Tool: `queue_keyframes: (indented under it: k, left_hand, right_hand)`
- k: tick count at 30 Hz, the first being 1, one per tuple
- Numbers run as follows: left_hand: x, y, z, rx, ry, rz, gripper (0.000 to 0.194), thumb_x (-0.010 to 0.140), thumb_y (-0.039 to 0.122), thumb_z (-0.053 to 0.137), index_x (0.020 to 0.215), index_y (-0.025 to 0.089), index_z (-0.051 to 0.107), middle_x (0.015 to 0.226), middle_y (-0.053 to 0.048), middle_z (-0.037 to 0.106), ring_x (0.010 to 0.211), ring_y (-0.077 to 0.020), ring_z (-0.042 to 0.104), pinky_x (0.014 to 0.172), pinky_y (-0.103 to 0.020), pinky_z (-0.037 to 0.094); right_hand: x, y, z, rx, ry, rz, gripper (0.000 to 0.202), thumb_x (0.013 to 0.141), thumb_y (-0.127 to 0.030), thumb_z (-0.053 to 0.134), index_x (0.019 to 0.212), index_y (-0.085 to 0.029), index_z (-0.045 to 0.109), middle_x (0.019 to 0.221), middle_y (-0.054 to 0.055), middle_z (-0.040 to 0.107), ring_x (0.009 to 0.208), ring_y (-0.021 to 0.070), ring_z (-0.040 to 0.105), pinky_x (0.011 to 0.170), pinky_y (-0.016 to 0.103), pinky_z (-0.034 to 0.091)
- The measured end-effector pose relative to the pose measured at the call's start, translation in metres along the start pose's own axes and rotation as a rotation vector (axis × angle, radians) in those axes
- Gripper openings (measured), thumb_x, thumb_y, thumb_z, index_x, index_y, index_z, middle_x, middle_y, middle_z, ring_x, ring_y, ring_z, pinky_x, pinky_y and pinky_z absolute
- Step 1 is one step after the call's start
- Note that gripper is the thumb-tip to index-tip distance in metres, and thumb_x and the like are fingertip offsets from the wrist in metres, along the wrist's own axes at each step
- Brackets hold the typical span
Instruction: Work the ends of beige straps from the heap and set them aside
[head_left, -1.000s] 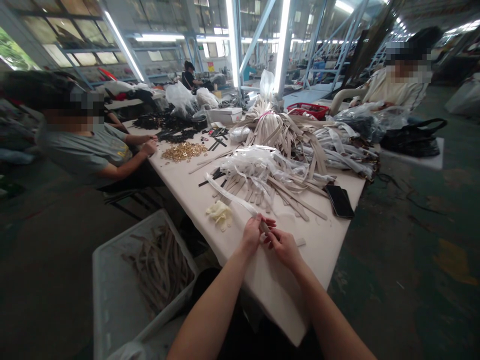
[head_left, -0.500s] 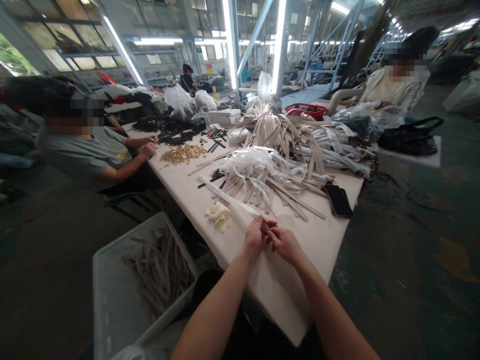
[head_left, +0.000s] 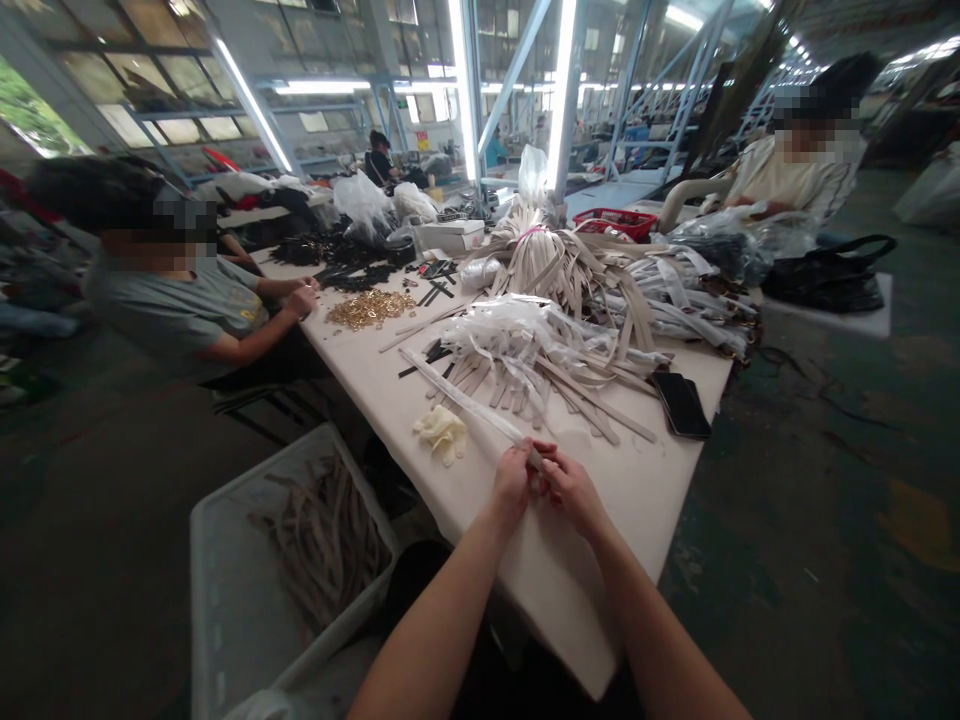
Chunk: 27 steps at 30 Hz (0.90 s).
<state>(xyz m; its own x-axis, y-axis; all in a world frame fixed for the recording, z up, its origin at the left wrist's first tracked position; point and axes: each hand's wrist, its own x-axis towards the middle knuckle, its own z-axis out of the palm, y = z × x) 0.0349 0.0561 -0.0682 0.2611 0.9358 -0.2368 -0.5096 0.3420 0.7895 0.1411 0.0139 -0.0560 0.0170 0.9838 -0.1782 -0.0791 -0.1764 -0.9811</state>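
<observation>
A long strap in a clear plastic sleeve (head_left: 469, 405) runs from the table's middle to my hands at the near end. My left hand (head_left: 514, 478) is closed around the strap's near end. Close beside it, my right hand (head_left: 568, 482) pinches the same end, fingertips nearly meeting those of the left. The very tip of the strap is hidden by my fingers. Left of the strap lies a crumpled pale yellow glove-like piece (head_left: 441, 433). Beyond my hands spreads a pile of beige straps (head_left: 592, 395), partly covered by clear plastic sleeves (head_left: 510, 330).
A white bin (head_left: 225, 590) with brown-grey straps stands at my left. Gold metal rings (head_left: 371, 308) lie near a seated co-worker (head_left: 187, 310). Two dark phones (head_left: 681, 405) rest by the table's right edge. A red basket (head_left: 615, 222) and another person (head_left: 795, 170) are farther back.
The view has shifted slightly. My hands stay together at the strap's end, with only a small change in the right fingers around it.
</observation>
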Motion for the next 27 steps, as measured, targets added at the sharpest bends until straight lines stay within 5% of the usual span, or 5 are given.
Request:
queue_keyframes:
  k: [6, 14, 23, 27]
  left_hand:
    - [-0.001, 0.006, -0.003, 0.039, -0.060, -0.056, 0.049, 0.084, 0.050, 0.062, 0.102, 0.006, 0.069, 0.069, -0.009, 0.068, 0.040, -0.0103, 0.047, 0.041, -0.024, 0.035]
    - [0.001, 0.012, -0.010, -0.076, 0.048, 0.032, 0.040, 0.084, 0.050, 0.063, 0.084, 0.010, 0.068, 0.087, -0.015, 0.071, 0.076, -0.0234, 0.068, 0.071, -0.035, 0.053]
    - [-0.005, 0.000, -0.002, -0.009, -0.004, -0.047, 0.042, 0.083, 0.050, 0.065, 0.090, 0.009, 0.069, 0.060, -0.005, 0.062, 0.045, -0.0126, 0.052, 0.045, -0.025, 0.041]
    - [-0.008, 0.006, -0.006, -0.060, 0.040, -0.034, 0.038, 0.084, 0.045, 0.065, 0.101, 0.011, 0.064, 0.078, -0.010, 0.070, 0.060, -0.0174, 0.063, 0.050, -0.025, 0.046]
  right_hand:
    - [0.003, -0.002, 0.008, -0.044, 0.057, -0.060, 0.041, 0.084, -0.057, 0.059, 0.086, -0.016, 0.067, 0.056, -0.003, 0.057, 0.036, 0.0090, 0.044, 0.033, 0.020, 0.035]
    - [-0.010, 0.007, -0.004, -0.095, 0.075, -0.035, 0.032, 0.084, -0.046, 0.061, 0.071, -0.017, 0.059, 0.059, -0.001, 0.061, 0.039, 0.0105, 0.052, 0.037, 0.020, 0.041]
    - [-0.003, -0.001, 0.011, -0.056, 0.100, -0.033, 0.044, 0.085, -0.056, 0.058, 0.102, -0.016, 0.065, 0.059, -0.003, 0.055, 0.037, 0.0099, 0.044, 0.033, 0.021, 0.038]
    - [-0.004, 0.003, 0.015, -0.106, 0.117, -0.080, 0.040, 0.086, -0.056, 0.056, 0.079, -0.017, 0.063, 0.057, -0.001, 0.055, 0.037, 0.0106, 0.045, 0.035, 0.022, 0.036]
